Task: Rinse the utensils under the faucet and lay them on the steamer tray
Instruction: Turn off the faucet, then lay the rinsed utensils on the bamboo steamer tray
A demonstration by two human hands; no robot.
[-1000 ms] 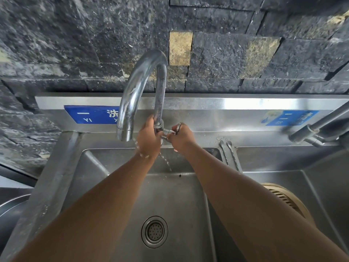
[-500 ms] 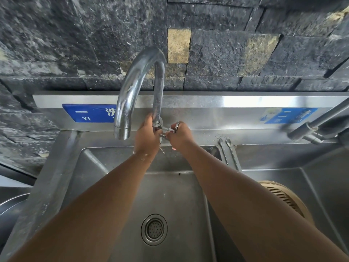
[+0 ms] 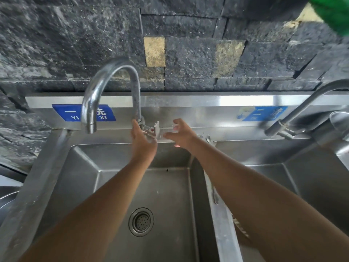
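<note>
half a second before, both hands had been closed around the faucet's base and its handle; now they had come off. the left hand hung just in front of the faucet stem, fingers loose and spread, grip wide and empty, one fingertip close to the stem. the right hand had drawn back to the right of the valve handle, fingers splayed, grip wide, holding nothing. no water showed at the spout. the utensils lay on the ridge between the basins, mostly hidden behind the right wrist and blurred. the steamer tray showed only a sliver under the right forearm in the right basin. the drain sat in the left sink.
</note>
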